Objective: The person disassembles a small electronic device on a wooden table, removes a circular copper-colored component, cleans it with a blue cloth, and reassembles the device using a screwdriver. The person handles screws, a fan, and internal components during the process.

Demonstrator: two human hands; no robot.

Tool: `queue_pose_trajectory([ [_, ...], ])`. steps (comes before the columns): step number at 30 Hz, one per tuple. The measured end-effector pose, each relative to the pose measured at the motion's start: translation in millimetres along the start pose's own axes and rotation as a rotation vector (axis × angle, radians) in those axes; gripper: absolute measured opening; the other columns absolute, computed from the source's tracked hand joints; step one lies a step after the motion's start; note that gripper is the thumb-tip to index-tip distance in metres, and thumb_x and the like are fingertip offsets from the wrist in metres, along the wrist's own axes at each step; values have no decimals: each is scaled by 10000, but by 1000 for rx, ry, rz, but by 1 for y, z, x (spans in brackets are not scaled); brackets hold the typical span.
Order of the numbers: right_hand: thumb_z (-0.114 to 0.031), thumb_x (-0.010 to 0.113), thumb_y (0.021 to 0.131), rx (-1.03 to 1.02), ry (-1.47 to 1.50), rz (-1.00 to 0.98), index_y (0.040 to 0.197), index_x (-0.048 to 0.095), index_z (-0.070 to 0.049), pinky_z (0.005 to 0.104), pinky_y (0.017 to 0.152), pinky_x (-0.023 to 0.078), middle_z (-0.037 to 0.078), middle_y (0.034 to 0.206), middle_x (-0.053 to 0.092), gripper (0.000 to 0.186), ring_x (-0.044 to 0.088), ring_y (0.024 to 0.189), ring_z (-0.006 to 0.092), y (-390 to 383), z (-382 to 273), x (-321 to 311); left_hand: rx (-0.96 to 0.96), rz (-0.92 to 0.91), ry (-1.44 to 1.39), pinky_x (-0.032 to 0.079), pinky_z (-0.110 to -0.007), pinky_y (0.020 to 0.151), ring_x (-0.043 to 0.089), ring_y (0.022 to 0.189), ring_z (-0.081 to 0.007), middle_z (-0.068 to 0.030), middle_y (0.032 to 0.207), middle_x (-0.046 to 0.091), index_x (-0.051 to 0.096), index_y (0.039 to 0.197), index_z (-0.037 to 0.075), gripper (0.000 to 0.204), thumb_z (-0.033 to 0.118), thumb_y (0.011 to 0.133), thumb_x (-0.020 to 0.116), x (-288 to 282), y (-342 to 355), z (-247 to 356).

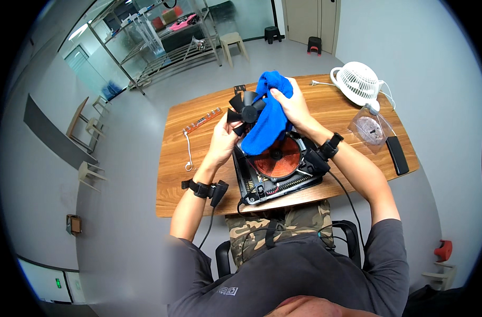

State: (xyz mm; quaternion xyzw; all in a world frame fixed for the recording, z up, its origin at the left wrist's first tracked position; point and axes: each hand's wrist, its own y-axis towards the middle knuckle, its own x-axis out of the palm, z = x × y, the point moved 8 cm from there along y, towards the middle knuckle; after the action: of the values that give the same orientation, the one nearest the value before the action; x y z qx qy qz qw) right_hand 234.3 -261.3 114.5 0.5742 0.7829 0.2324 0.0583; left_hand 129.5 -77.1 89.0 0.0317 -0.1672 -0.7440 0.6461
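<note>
My left hand [223, 138] is closed on a black fan wheel [247, 113] with several wide blades, held up above the table. A blue cloth [272, 117] is gripped in my right hand [296, 106], thumb on top. The cloth hangs beside the fan wheel and touches or overlaps its right-hand blades. Below both hands lies an opened induction cooker base [244, 182], its round copper coil [283, 162] and inner parts exposed. The cloth covers the far left part of the coil. A small dark plate [240, 89] shows behind the fan wheel.
On the wooden table [190, 182] are an orange strip with a white cable [202, 120] at left, a white fan grille [358, 83] at far right, a clear bag [368, 130] and a black bar-shaped object [397, 155]. Cables run from both wrist straps. A metal rack [161, 45] stands beyond.
</note>
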Motion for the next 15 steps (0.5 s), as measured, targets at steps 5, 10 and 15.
queue_pose_trajectory([
  [5, -248, 774, 917, 94, -59, -159, 1423, 380, -28, 372, 926, 556, 171, 1268, 588, 678, 638, 1102, 222, -14, -14, 9, -27, -36, -4, 573, -330, 944, 695, 1091, -208, -130, 1180, 706, 503, 1316, 27, 341, 164, 1028, 626, 14, 1, 9],
  [10, -225, 802, 890, 114, 13, -255, 1431, 379, -19, 383, 1025, 503, 159, 1322, 559, 717, 595, 1186, 224, -20, -10, 20, -47, -49, 74, 540, -285, 928, 664, 1046, -129, -78, 1196, 697, 564, 1290, 26, 303, 148, 1022, 636, 12, 1, -3],
  [15, -173, 772, 902, 137, 58, -311, 1377, 473, -17, 370, 1018, 500, 115, 1243, 620, 582, 612, 1151, 195, -22, -1, 24, -44, -11, 98, 464, -212, 754, 580, 887, -48, 12, 1085, 677, 617, 1278, 46, 317, 210, 1011, 663, 16, -8, 0],
])
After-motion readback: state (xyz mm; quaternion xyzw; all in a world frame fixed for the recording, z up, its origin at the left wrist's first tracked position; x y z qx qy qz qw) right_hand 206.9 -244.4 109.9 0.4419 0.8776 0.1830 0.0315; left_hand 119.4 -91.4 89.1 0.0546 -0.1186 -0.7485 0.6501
